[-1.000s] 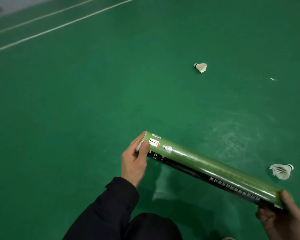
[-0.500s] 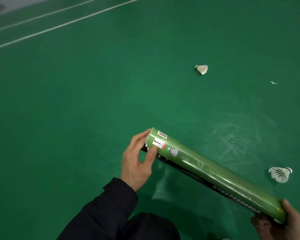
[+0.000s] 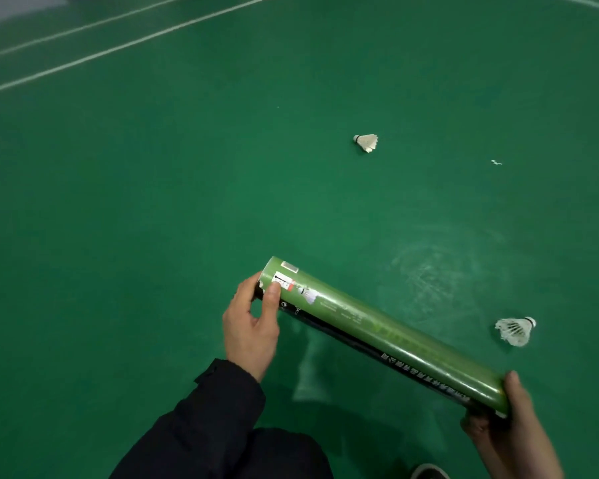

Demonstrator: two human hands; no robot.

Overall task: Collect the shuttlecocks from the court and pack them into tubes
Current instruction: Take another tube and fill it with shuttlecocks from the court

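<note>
The person's left hand [image 3: 251, 331] gripped the upper end of the green tube [image 3: 381, 331], the right hand [image 3: 509, 426] its lower end, above the court floor [image 3: 153, 219]. Two shuttlecocks, one near [image 3: 515, 330] and one farther [image 3: 366, 142], lay uncollected, so most packing seemingly remained

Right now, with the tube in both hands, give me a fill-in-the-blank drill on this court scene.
1. The green shuttlecock tube is held at both ends by ____ hands.
2. ____ shuttlecocks lie on the court floor.
3. The near shuttlecock lies closer to the ____ hand than the far shuttlecock does.
4. The left hand grips the tube's ____ end, with the right hand at the other.

Missing words: two; two; right; far
</note>
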